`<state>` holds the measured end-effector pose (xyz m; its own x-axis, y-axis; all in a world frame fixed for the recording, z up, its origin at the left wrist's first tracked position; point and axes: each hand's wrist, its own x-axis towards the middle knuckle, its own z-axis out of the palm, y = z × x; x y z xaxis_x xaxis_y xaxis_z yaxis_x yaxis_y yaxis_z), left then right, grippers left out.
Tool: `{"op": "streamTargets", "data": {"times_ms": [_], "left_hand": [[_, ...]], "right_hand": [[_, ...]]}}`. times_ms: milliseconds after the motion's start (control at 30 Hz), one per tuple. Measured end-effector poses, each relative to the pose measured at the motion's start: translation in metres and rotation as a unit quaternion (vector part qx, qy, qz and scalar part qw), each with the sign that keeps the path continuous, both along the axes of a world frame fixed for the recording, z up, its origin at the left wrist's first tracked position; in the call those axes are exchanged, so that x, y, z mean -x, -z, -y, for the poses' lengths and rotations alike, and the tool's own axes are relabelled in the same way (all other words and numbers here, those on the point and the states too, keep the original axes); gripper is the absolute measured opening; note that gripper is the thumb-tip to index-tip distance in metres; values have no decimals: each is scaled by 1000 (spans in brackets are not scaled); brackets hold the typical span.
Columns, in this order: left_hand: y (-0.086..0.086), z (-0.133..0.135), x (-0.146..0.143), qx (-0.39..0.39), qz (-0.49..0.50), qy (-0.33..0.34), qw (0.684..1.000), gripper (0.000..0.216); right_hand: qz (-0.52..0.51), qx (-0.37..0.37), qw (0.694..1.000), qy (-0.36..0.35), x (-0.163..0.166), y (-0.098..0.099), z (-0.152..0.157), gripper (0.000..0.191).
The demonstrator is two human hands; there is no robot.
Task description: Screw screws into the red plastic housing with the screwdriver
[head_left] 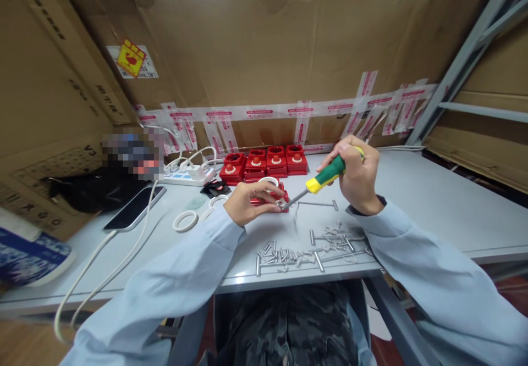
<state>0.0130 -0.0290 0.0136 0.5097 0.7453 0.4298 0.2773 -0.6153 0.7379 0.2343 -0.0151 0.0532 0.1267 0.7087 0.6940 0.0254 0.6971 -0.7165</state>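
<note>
- Pale table, taped cardboard behind
- Four red units in back row
- Right hand closed around one screwdriver
- Left hand half-curled, holding one red piece

Tbl free on R; screws block front, red units rear; behind L hand unclear.

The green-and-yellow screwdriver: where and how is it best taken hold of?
Probably by the thick handle, from the right and above, where the right hand grips it: that end slants upward, while the thin metal shaft points down toward the left hand.
</note>
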Motion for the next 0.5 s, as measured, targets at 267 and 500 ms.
{"op": "streamTargets", "data": {"times_ms": [267,500], "left_hand": [[-2,2,0,0,-26,-15,1000,48],[-3,3,0,-21,-44,-13,999,50]], "right_hand": [[7,-33,999,20,2,1,4,20],[32,-28,998,45,1,3,5,22]]}}
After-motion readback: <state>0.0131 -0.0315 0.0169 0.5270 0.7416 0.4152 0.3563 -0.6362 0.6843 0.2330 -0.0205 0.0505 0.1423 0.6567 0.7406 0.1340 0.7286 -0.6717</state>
